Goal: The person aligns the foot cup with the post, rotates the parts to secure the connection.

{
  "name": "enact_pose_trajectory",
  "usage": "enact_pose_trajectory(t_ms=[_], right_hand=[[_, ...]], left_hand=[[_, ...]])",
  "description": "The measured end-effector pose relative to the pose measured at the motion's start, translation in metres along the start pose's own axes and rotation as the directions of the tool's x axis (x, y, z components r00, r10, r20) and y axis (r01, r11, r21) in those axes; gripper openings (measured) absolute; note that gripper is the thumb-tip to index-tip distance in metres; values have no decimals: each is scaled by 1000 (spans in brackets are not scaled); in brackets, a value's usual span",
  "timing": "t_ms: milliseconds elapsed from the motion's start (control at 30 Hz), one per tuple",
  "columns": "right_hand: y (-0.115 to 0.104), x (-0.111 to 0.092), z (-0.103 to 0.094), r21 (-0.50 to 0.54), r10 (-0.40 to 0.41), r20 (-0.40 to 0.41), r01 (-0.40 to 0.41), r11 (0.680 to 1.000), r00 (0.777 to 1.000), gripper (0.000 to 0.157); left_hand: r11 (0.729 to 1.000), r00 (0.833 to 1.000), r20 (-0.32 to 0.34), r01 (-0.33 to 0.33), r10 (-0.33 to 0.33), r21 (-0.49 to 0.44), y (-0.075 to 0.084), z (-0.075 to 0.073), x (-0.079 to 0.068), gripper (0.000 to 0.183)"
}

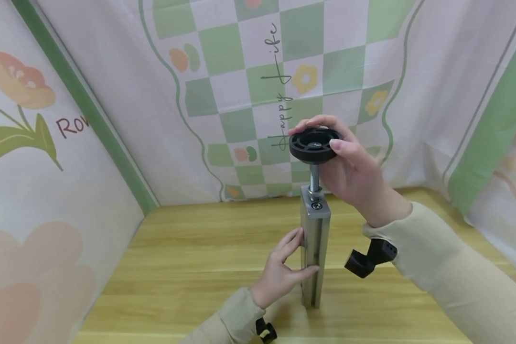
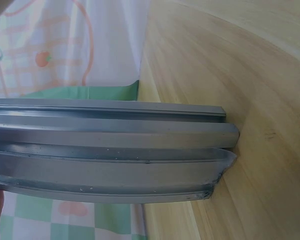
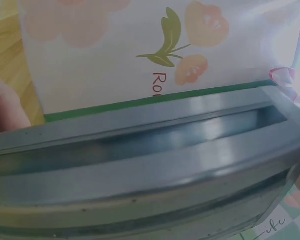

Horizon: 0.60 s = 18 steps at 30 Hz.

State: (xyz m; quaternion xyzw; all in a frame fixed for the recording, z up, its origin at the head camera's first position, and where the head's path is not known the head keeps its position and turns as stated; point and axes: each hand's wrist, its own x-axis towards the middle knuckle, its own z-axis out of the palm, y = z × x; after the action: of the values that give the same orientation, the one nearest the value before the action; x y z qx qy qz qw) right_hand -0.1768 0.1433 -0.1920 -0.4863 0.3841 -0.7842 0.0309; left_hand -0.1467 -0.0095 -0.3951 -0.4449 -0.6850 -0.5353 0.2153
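A grey aluminium profile (image 1: pixel 315 248) with lengthwise slots stands upright on the wooden table in the head view. My left hand (image 1: pixel 277 274) grips its lower half, thumb on the near side and fingers around the far left side. From the profile's top end plate rises a threaded stud (image 1: pixel 314 177) with a nut at its base, beside a socket-head screw (image 1: pixel 317 206). On the stud sits a round black levelling foot (image 1: pixel 307 153), its hollow face up. My right hand (image 1: pixel 352 167) holds the foot's rim between thumb and fingers. The left wrist view shows the profile's lower end (image 2: pixel 190 132) against the table.
The wooden table (image 1: pixel 189 248) reaches back to printed fabric walls. A green-checked curtain (image 1: pixel 241 86) hangs close behind the profile, and a flower-print panel (image 1: pixel 34 191) stands at the left. Black camera mounts (image 1: pixel 371 258) jut from both wrists.
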Motion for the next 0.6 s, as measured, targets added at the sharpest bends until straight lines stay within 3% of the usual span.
enact_pose_trajectory(t_ms=[367, 600], right_hand=[[2, 1, 4, -132, -100, -89, 87, 987, 991, 21], [-6, -2, 15, -336, -101, -183, 34, 941, 978, 28]], left_hand=[[997, 997, -2, -71, 71, 17, -3, -1, 2, 101], [996, 997, -4, -77, 77, 33, -3, 0, 2, 99]])
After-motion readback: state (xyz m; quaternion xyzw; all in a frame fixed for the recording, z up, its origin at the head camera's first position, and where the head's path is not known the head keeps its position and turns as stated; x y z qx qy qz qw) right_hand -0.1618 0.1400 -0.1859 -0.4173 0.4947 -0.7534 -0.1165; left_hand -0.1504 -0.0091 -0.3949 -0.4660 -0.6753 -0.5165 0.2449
